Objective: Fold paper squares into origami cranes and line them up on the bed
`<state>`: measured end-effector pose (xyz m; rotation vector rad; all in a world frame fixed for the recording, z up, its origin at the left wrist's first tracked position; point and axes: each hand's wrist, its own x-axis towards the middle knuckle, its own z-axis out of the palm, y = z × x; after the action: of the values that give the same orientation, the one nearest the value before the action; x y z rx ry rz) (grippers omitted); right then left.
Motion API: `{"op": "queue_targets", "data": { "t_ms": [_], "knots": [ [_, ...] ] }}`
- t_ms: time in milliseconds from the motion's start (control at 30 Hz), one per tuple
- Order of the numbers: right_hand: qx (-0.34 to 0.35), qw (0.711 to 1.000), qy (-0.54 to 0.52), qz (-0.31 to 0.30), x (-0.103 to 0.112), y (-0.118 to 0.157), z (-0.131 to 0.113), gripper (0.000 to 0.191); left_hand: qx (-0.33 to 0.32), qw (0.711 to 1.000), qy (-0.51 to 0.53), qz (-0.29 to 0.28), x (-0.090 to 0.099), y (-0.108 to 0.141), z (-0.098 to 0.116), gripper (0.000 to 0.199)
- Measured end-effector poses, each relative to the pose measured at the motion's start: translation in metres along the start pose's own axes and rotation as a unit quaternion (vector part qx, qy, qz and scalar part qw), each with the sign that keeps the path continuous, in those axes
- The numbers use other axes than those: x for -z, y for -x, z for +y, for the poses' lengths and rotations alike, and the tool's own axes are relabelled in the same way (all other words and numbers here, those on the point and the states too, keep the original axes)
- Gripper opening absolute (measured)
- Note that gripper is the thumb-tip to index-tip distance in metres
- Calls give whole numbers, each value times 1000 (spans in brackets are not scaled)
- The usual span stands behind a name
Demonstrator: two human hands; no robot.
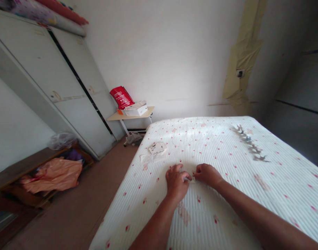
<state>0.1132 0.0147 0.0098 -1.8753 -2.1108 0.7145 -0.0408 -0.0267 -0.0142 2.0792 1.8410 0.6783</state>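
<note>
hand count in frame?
2. Left hand: over the spotted bedspread, left of a small pale piece. Right hand: just right of that piece. No others visible.

Bright in the Middle, Dim to My Right

I face a white wall point(174, 52), where yellowish sheeting point(243, 55) surrounds a socket point(240, 73). Before me spreads a bed point(206, 222) with a white, red-dotted cover. To my left I see a tall pale cupboard point(47, 66), a wooden bench point(21, 163) and brown floor point(96, 184); a small table point(114, 117) stands beyond. On my right, shadow darkens the room.
</note>
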Motion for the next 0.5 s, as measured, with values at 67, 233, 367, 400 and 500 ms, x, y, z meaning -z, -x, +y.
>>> {"op": "queue_targets", "data": {
  "t_ms": [67, 233, 367, 400, 500],
  "knots": [
    [-2, 1000, 8, -1, 1, 0, -1, 8, 2, 1000, 2, -1, 0, 0, 0, 19],
    [-5, 1000, -3, -21, 4, 5, 7, 10, 9, 1000, 6, -3, 2, 1, 1, 20],
    [-7, 999, -21, -45, 2, 7, 13, 11, 13, 1000, 6, -3, 2, 1, 2, 20],
    [1, 999, -16, -36, 2, 8, 13, 9, 14, 1000, 6, -4, 2, 1, 2, 20],
    [35, 999, 16, 10, -1, 8, 12, 3, 14, 1000, 5, -4, 2, 1, 3, 18]
  ]
}}
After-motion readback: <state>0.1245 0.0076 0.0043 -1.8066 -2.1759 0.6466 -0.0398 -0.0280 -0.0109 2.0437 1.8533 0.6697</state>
